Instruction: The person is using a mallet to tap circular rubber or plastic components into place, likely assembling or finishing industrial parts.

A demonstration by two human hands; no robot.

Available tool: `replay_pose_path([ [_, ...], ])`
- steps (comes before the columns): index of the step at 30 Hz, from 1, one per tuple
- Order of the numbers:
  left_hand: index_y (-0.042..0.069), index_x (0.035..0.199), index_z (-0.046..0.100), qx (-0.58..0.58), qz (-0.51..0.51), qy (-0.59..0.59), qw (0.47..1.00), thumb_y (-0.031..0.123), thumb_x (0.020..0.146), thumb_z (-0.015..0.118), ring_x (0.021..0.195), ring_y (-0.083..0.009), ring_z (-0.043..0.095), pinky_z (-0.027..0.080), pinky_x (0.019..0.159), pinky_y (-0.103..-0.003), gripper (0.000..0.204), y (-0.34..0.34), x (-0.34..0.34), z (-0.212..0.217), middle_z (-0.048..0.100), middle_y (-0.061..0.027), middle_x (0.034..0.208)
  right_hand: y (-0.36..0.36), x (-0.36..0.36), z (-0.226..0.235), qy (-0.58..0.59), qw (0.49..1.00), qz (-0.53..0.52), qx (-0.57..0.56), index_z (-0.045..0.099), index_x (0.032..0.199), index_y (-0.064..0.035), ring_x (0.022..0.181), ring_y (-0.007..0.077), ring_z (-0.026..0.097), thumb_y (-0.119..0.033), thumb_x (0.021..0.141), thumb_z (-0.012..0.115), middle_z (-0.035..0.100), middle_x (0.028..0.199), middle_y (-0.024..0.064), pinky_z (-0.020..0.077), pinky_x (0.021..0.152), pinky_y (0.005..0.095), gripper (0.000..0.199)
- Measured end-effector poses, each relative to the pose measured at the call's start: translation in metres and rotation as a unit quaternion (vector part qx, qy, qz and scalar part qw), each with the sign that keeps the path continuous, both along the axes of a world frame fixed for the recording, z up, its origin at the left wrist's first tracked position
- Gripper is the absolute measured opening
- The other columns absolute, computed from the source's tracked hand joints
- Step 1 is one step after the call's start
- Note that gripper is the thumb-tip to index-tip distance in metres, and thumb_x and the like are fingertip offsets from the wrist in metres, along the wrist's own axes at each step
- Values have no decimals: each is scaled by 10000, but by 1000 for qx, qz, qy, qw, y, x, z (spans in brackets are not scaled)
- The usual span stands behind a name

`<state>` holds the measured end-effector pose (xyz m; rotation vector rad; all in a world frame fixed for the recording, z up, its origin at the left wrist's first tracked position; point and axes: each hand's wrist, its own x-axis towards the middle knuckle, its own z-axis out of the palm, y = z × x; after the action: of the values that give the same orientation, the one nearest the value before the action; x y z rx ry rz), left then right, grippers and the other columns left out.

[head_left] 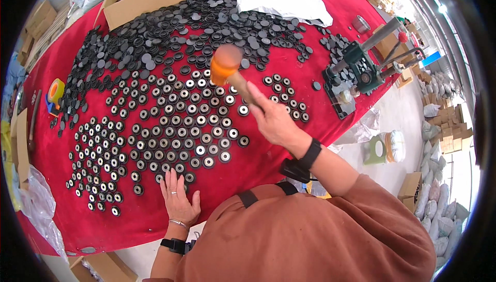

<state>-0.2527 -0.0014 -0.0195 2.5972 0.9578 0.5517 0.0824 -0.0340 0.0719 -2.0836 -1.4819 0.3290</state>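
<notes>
Grips an orange-headed mallet [227, 70] with the curled fingers of the right hand [275, 122], angled from near right to far left over the ringed black discs [206, 138], and rests the left hand [181, 203], loosely spread-fingered, at their near edge, closer to them.

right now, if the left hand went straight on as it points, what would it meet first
Likely the nearest black discs with silvery centres, just ahead of the left hand; whether it already touches them is unclear.
</notes>
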Motion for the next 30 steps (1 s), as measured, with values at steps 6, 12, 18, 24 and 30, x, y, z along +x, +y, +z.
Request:
replay_pose_path([
  [6,-51,1283,430,-2,6,6,1000,227,791,687,1377,-444,306,197,1140,-593,621,1,0,1,365,-288,1442,17,8,11,59,995,-21,-78,390,1433,-142,715,465,625,-187,943,522,615,723,281,494,660,530,510],
  [12,-47,1280,433,-10,12,3,1000,227,789,687,1377,-434,311,199,1140,-592,617,-1,0,4,370,-283,1440,49,19,-1,5,999,-18,39,318,1463,-130,731,475,626,-188,944,514,628,759,289,477,656,553,558],
  [18,-45,1283,435,-9,12,21,1000,214,787,681,1379,-437,306,184,1146,-592,612,2,2,7,363,-277,1448,54,37,-13,39,998,-33,-40,398,1428,-115,756,475,624,-212,948,502,640,817,299,499,686,528,501],
  [24,-17,1087,615,76,-15,-92,993,41,779,682,978,-350,625,486,885,-443,320,14,47,44,640,-171,1113,-48,36,1,306,948,-91,-2,405,1444,-98,580,154,576,-172,961,544,623,753,105,481,551,328,508],
  [30,1,1141,597,47,-91,-46,994,143,780,731,1030,-331,569,510,857,-403,411,96,182,64,586,-146,1119,-164,38,-26,413,898,-143,-43,572,1228,-37,609,88,567,-201,932,615,600,741,23,478,557,268,341],
])
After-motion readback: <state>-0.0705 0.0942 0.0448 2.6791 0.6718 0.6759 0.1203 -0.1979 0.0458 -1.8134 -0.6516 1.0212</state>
